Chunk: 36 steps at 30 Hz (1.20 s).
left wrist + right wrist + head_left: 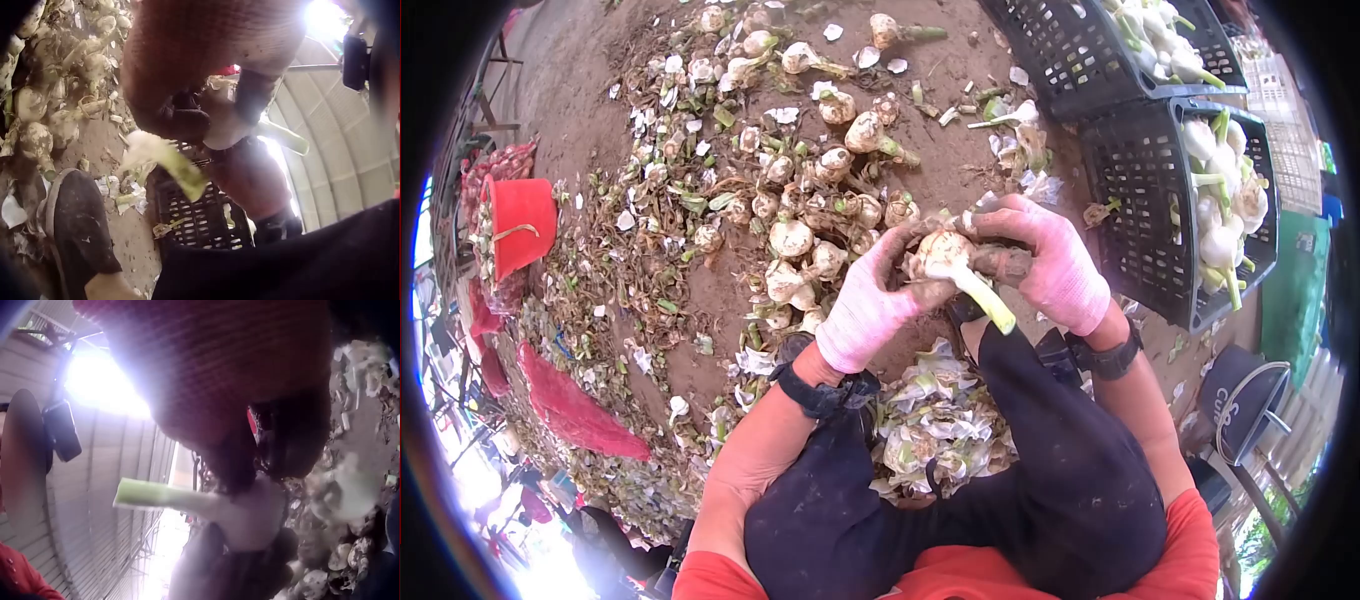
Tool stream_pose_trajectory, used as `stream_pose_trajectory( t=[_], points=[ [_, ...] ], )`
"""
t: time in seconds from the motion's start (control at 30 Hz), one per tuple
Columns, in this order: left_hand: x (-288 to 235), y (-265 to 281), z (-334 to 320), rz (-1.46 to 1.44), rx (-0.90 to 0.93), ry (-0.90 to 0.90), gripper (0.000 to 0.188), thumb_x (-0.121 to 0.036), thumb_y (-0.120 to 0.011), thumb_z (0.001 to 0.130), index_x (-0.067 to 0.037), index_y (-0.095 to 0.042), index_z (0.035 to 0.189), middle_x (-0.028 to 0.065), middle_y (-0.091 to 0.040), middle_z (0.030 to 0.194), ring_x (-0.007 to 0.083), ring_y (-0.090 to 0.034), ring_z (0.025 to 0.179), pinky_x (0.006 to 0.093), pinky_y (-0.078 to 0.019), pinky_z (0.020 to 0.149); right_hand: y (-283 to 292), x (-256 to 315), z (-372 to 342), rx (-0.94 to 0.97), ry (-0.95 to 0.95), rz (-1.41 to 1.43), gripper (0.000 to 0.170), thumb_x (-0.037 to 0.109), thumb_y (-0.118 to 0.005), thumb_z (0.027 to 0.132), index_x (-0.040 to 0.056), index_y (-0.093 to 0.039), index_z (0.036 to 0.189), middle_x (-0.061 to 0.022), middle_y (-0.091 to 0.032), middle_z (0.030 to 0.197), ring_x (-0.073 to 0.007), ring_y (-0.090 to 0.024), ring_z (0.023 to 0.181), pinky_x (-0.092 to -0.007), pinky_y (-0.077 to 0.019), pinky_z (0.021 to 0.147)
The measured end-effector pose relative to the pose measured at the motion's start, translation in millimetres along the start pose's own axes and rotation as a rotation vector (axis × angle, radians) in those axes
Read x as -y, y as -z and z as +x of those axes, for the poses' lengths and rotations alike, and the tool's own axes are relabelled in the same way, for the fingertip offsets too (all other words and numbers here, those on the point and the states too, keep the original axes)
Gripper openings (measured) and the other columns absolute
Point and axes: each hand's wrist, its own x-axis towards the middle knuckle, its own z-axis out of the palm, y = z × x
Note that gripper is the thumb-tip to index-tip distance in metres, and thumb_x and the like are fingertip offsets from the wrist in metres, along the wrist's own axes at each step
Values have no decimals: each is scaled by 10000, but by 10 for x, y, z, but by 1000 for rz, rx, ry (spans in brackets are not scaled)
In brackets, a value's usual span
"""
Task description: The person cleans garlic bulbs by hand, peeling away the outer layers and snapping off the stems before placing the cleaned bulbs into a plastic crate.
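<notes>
Both hands wear pink gloves with dark, dirty fingers. Between them, in the head view, is a garlic bulb [947,256] with a short green stem that points down toward the knees. My left hand [868,305] grips the bulb from the left, thumb under it. From the right, my right hand [1055,262] pinches its upper side with curled fingers. In the right wrist view the white bulb [253,515] sits between the dark fingertips, its cut stem to the left. A blurred strip of leafy peel [178,170] hangs in the air below the hands in the left wrist view.
Untrimmed garlic bulbs [790,238] lie heaped on the dirt ahead and to the left. Black crates [1135,190] of cleaned garlic stand at the right. Peelings [935,420] pile between the legs. A red bucket [528,222] and red mesh sack [575,405] are at the left.
</notes>
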Motion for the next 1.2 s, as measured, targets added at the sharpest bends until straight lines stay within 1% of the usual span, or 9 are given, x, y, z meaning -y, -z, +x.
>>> stream_pose_trajectory(
  t=[0.3,0.5,0.63,0.7,0.83,0.93,0.97,1.03,1.2],
  points=[
    [101,-28,-32,-438,-61,90,614,-240,-733,831,14,-452,1314,117,-568,1250,225,-599,1104,357,-474,973,-167,65,-13,-124,55,-208,176,81,-704,722,32,-642,879,-135,-623,804,-348,-625,789,-406,-507,687],
    [-37,-25,-84,-467,175,226,537,-334,-581,920,-4,-462,1327,92,-604,1184,215,-621,1035,359,-497,924,-86,-56,82,5,-100,-130,185,81,-693,722,17,-637,886,-151,-640,793,-342,-636,782,-390,-511,691],
    [15,38,-99,-445,320,252,644,-391,-678,861,-22,-455,1339,102,-611,1180,199,-619,1058,320,-518,873,-182,-713,160,63,-340,-627,151,49,-662,746,52,-659,897,-138,-634,957,-318,-623,899,-410,-493,781],
    [-73,8,-144,-386,186,199,662,-326,-744,815,-22,-456,1328,103,-608,1169,202,-614,1060,327,-499,918,-178,-850,8,56,-367,-534,168,9,-639,743,69,-671,896,-116,-618,1017,-304,-610,927,-419,-481,809],
    [20,0,-77,-420,85,218,600,-139,-768,757,-12,-489,1272,83,-604,1182,188,-602,1066,314,-469,954,23,-380,-97,-157,-70,-402,208,-18,-656,748,49,-687,942,-94,-634,923,-273,-625,880,-362,-504,765],
    [-34,2,-45,-204,47,186,601,-100,-788,724,-9,-507,1248,71,-603,1175,166,-585,1079,303,-458,952,47,147,-71,25,-346,415,232,75,-745,774,-8,-672,978,-98,-626,861,-177,-632,780,-287,-507,704],
    [-37,-1,-47,-85,38,164,613,-109,-803,712,-9,-513,1243,63,-603,1165,151,-576,1079,297,-457,942,49,178,-56,81,-75,105,267,101,-752,774,0,-668,1008,-116,-634,875,-225,-648,788,-314,-509,707],
    [-42,-40,-55,-79,3,114,610,-117,-828,681,-8,-539,1208,57,-613,1127,131,-573,1051,283,-458,914,-9,190,-33,74,83,-99,267,125,-760,762,11,-672,987,-122,-633,874,-285,-645,782,-351,-509,692],
    [-98,-51,-62,76,-37,245,486,-102,-826,707,7,-601,1123,35,-671,987,105,-617,918,258,-494,817,-27,198,-53,153,125,-280,198,105,-710,736,39,-672,919,-119,-618,849,-341,-626,783,-408,-504,672]
  ],
)
